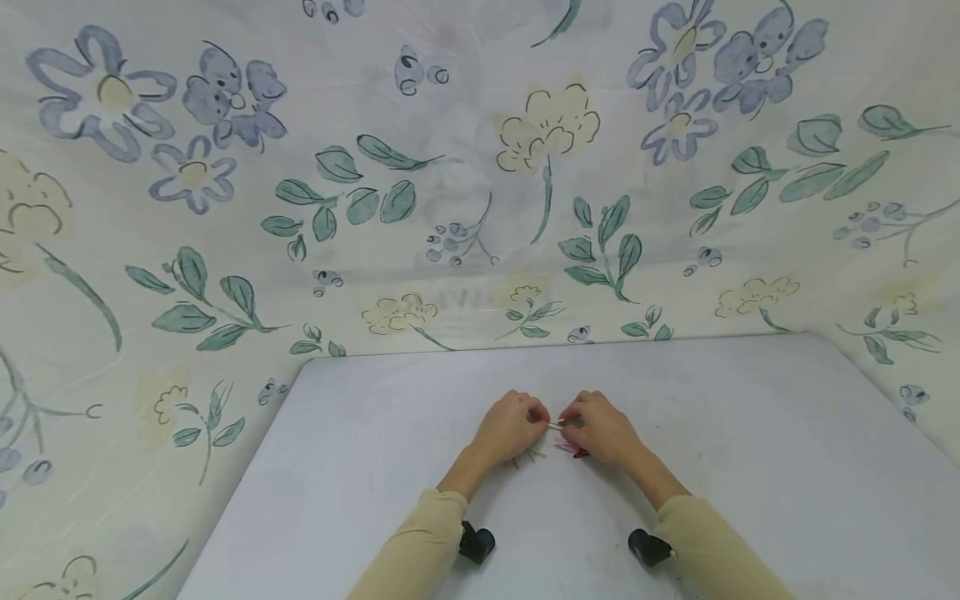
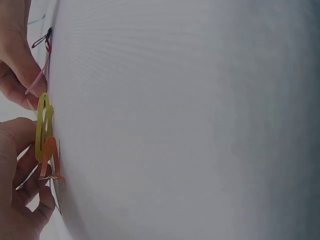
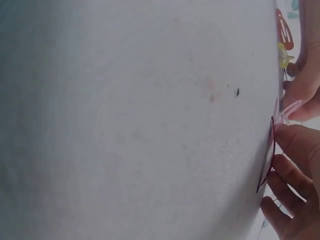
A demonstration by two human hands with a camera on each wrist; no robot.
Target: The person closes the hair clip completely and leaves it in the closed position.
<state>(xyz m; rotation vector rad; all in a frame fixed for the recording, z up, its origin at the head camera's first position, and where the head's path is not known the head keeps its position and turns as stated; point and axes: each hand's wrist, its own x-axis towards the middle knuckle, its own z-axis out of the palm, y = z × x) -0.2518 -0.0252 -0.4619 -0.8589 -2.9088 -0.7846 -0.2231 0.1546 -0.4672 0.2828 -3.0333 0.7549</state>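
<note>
Right now I'm pinching a pale clip point(image 1: 555, 426) between the fingertips of my left hand point(image 1: 510, 427) and my right hand point(image 1: 602, 428), over the white tabletop point(image 1: 375, 467). Yellow clips point(image 2: 39, 132) and an orange clip point(image 2: 46, 157) are lying beside my left hand; pink clips point(image 1: 567, 447) and a dark red clip point(image 1: 581, 453) are lying beside my right. Judging by this, I'm working partway through: the coloured clips are sitting in two loose groups, while the pale one is waiting in my fingers, not yet set down. Whether I'm opening or closing it, I cannot tell. No brand or label is showing on any clip; on the floral cloth point(image 1: 480, 333) behind, faint letter-like marks are showing, too pale to read.
</note>
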